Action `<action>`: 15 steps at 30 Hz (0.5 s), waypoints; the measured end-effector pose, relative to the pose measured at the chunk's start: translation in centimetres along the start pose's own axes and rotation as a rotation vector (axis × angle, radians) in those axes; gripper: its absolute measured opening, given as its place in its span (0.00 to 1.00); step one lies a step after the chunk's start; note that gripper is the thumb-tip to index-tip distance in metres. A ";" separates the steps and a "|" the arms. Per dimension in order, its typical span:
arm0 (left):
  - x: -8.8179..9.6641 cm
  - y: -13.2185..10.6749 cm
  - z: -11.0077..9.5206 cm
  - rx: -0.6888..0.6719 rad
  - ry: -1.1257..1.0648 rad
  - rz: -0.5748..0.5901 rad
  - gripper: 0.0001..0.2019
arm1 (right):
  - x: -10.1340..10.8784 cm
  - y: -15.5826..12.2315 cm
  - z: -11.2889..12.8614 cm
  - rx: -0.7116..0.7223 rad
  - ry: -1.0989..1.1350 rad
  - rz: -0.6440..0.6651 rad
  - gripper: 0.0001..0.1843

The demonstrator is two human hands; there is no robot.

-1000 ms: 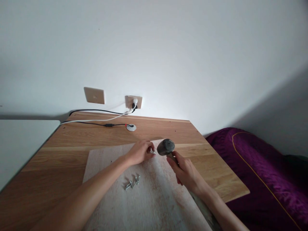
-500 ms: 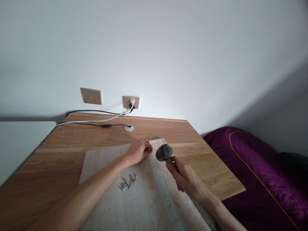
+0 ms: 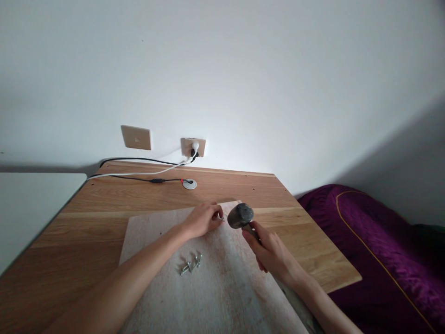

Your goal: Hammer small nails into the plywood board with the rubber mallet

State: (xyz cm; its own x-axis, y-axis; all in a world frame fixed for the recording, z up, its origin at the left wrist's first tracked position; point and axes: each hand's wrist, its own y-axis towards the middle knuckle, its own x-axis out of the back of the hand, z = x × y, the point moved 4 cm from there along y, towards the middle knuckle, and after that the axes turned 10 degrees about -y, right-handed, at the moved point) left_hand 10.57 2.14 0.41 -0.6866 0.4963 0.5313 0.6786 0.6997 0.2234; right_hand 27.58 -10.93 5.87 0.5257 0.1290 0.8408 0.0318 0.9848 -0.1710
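My right hand [image 3: 273, 250] is closed around the handle of a rubber mallet [image 3: 240, 216], its dark head tilted just right of my other hand. My left hand [image 3: 205, 220] rests near the far edge of a pale, whitish wooden board [image 3: 212, 287], fingers pinched together. Between those fingertips a small shiny metal screw [image 3: 223, 219] shows in part, against the board; the rest of it is hidden. Several loose metal screws [image 3: 191, 264] lie in a small heap on the board, near my left forearm.
Under the board is a brown wooden tabletop [image 3: 295, 222] against a white wall. Cables [image 3: 156, 175] run along its back to a wall socket [image 3: 193, 147] and a round grommet [image 3: 189, 184]. A white panel [image 3: 38, 208] stands left, purple fabric [image 3: 375, 232] right.
The view has shifted slightly, so everything sits a little further right. Both hands keep their holds, and the mallet head has turned slightly, still close to my left fingertips.
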 end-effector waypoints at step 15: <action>-0.2 0.1 -0.4 -0.044 0.078 0.031 0.04 | 1.0 -0.4 1.2 0.036 0.010 -0.047 0.16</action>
State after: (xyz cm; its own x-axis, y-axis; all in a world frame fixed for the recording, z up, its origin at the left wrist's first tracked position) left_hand 10.90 1.90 0.68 -0.6435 0.4748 0.6003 0.7116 0.6601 0.2406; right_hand 27.07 -11.04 7.41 0.5329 0.0818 0.8422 0.0265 0.9932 -0.1131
